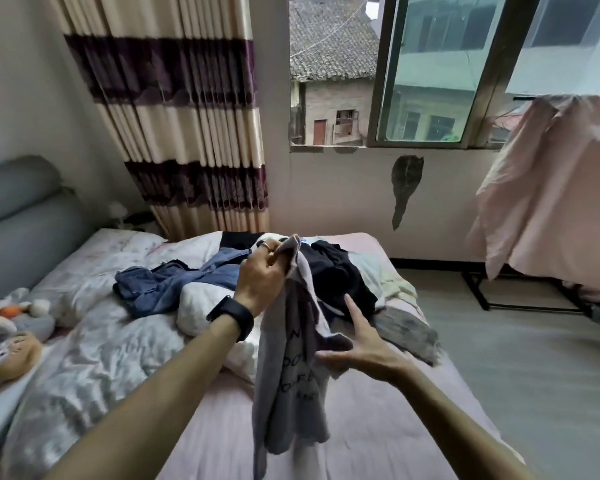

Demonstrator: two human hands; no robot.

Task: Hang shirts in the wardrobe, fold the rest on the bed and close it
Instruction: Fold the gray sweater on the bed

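One grey shirt (284, 368), hanging crumpled above the near end of the bed (378, 427), pinched at its top between the thumb and curled fingers of the left hand (262, 275). Dark lettering down its front in about four broken lines, only scraps legible: "N", "DO", "F"; no whole word readable. Right hand (361, 344) flat and spread, fingers straight, thumb touching a fold at the shirt's mid-height, gripping nothing. One black watch (230, 316) on the left wrist, one ring (266, 244) on a left finger. Behind the shirt, a heap on the bed: one blue denim piece (167, 285), one black garment (340, 275), one dark grey cloth (407, 332), pale items between, count unclear. Two plush toys (14, 317) at the left edge. One striped curtain (187, 116), one open window (426, 74), one pink sheet (551, 209) draped over a rack at right.
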